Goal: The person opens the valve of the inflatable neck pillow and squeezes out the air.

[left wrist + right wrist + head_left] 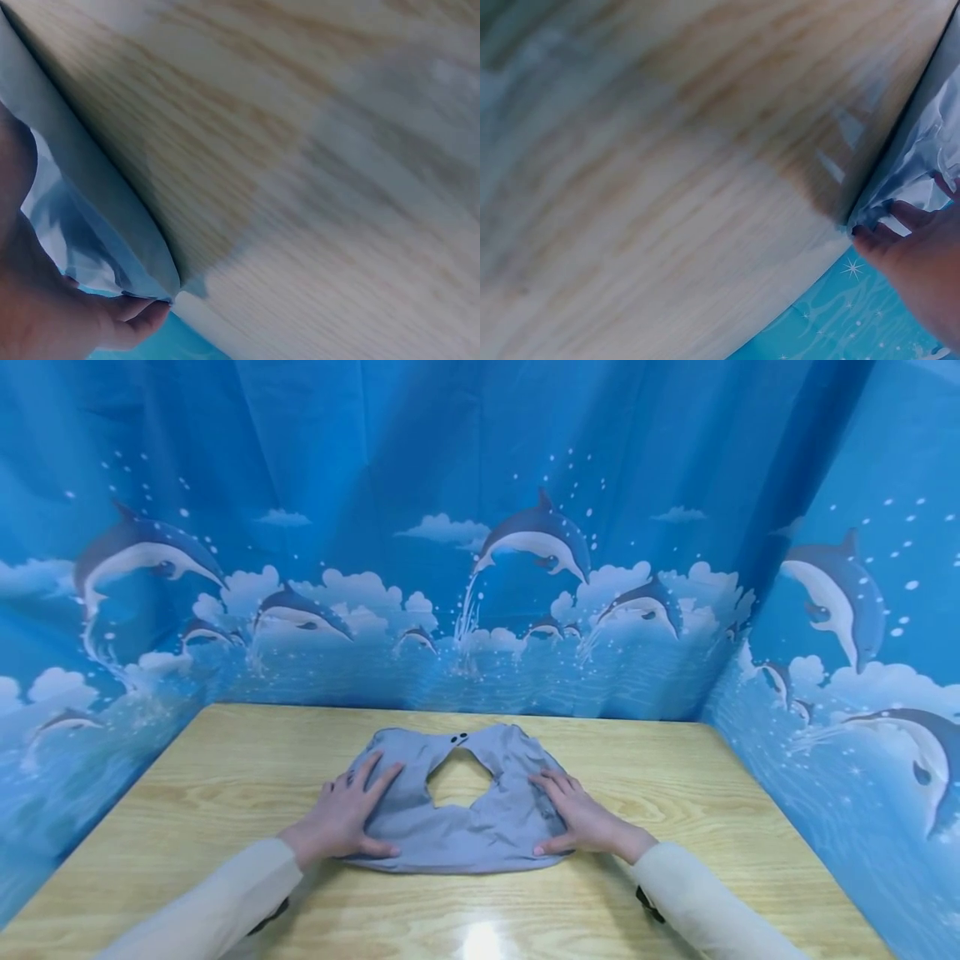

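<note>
A grey ring-shaped cloth piece [450,843], much like a bib, lies on the wooden table with an opening in its middle. Small black marks, perhaps snaps or a print, show at its top edge. My left hand [341,814] rests on its left side, fingers spread and thumb near the lower edge. On the other side my right hand [588,818] touches the cloth in the same way. In the left wrist view, the fingertips of my left hand [82,315] reach the cloth's edge. The right wrist view has my right hand [922,247] with fingertips at its side edge.
The wooden table [247,777] extends around the cloth on all sides. Blue curtains [360,543] printed with dolphins and clouds stand behind it and along both sides. A bright light reflection shows near the table's front.
</note>
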The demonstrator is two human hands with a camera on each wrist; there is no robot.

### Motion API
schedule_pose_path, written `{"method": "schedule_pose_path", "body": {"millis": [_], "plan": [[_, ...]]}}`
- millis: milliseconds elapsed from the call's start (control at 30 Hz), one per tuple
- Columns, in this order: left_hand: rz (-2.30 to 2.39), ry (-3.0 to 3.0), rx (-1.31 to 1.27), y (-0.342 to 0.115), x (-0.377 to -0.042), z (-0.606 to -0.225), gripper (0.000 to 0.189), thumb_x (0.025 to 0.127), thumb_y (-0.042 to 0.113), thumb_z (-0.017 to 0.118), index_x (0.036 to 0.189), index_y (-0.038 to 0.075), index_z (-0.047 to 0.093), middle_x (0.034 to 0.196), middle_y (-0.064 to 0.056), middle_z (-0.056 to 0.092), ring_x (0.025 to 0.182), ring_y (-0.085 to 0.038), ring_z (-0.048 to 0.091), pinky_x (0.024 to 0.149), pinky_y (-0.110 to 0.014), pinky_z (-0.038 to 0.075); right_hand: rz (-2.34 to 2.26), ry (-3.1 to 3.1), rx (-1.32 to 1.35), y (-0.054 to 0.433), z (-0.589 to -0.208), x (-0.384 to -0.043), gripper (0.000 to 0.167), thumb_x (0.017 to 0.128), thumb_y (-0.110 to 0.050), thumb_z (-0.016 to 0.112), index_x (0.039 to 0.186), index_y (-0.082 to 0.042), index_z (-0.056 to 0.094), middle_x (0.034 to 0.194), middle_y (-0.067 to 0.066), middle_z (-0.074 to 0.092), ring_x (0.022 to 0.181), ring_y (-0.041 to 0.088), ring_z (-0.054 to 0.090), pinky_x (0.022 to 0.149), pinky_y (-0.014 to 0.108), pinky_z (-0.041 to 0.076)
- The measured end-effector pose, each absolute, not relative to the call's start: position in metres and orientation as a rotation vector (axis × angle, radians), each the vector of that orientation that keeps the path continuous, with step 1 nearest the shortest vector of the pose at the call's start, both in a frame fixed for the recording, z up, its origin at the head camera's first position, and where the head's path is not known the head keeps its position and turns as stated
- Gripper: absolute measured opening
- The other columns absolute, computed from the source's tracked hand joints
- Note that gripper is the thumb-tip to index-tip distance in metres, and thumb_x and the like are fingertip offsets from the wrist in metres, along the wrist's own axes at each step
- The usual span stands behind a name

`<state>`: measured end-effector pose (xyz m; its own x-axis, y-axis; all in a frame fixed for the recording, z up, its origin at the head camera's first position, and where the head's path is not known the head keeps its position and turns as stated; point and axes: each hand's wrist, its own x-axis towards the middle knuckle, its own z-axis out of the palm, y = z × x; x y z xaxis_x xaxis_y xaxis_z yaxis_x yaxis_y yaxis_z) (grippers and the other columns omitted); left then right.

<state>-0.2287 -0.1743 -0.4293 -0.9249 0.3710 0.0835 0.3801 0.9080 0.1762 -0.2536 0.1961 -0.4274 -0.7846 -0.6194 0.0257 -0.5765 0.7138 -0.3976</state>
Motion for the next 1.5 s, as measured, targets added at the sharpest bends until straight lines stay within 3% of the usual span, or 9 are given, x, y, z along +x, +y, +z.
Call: {"method": "schedule_pose_path", "body": {"millis": [500, 633, 867, 1267, 1500], "plan": [[-0.287, -3.047, -0.598, -0.175, -0.230, -0.426, 0.119, 0.052, 0.075, 0.067, 0.146, 0.021, 0.019, 0.149, -0.022, 0.012, 0.122, -0.054, 0.032, 0.086, -0.066, 0.034, -0.557, 2.818, -0.972, 0.196, -0.428, -0.250, 0.099, 0.069, -0.051, 0.073, 0.142, -0.005, 0.025, 0.144, 0.024, 0.024, 0.131, 0.044, 0.024, 0.100, 0.058, 0.031], [-0.218, -2.958, -0.665, -0.171, -0.225, -0.424, 0.111, 0.056, 0.070, 0.069, 0.145, 0.020, 0.025, 0.148, -0.022, 0.017, 0.128, -0.052, 0.026, 0.090, -0.066, 0.033, -0.528, 2.866, -1.009, 0.196, -0.428, -0.249, 0.098, 0.068, -0.052, 0.073, 0.142, -0.007, 0.028, 0.144, 0.022, 0.026, 0.131, 0.041, 0.026, 0.099, 0.055, 0.034], [-0.149, -2.887, -0.793, -0.160, -0.211, -0.422, 0.095, 0.067, 0.069, 0.062, 0.142, 0.019, 0.033, 0.147, -0.021, 0.023, 0.129, -0.049, 0.027, 0.090, -0.067, 0.033, -0.538, 2.886, -1.049, 0.198, -0.427, -0.250, 0.099, 0.066, -0.054, 0.073, 0.142, -0.007, 0.028, 0.145, 0.020, 0.026, 0.132, 0.040, 0.026, 0.100, 0.054, 0.034], [-0.014, -2.914, -0.797, -0.157, -0.213, -0.428, 0.108, 0.061, 0.078, 0.057, 0.144, 0.015, 0.028, 0.150, -0.023, 0.014, 0.132, -0.051, 0.018, 0.096, -0.066, 0.029, -0.489, 2.764, -0.924, 0.198, -0.424, -0.250, 0.104, 0.068, -0.055, 0.071, 0.144, -0.005, 0.020, 0.148, 0.027, 0.014, 0.136, 0.046, 0.012, 0.103, 0.059, 0.027], [0.016, -2.975, -0.754, -0.154, -0.217, -0.428, 0.113, 0.056, 0.081, 0.057, 0.145, 0.018, 0.026, 0.151, -0.021, 0.011, 0.134, -0.050, 0.015, 0.097, -0.066, 0.027, -0.375, 2.785, -0.873, 0.197, -0.422, -0.250, 0.105, 0.066, -0.060, 0.070, 0.144, -0.008, 0.022, 0.145, 0.028, 0.020, 0.133, 0.049, 0.017, 0.098, 0.061, 0.031]]}}
